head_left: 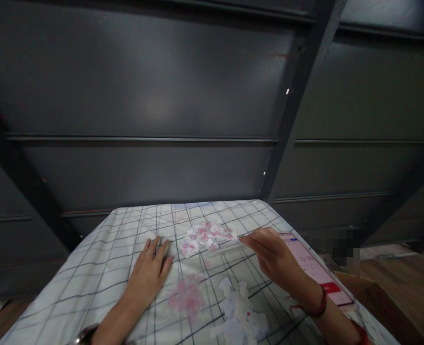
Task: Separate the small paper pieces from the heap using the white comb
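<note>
My left hand (149, 266) lies flat on the white checked cloth (125, 227), fingers spread, with nothing in it. Just right of its fingertips is a heap of small white paper scraps (206, 235) with pink and red stains. At the heap's right edge, my right hand (272, 256) is closed in a pinch. A thin pale line runs from its fingertips along the heap's near side; whether it is a held thing or a fold in the cloth, I cannot tell. A second pile of white paper scraps (238, 311) lies nearer to me. Between my forearms is a pink stain (186, 297).
A phone (314, 270) with a lit screen lies at the table's right side, partly behind my right hand and wrist. Dark metal panels (154, 96) rise behind the table's far edge. A brown cardboard box (377, 302) stands below on the right.
</note>
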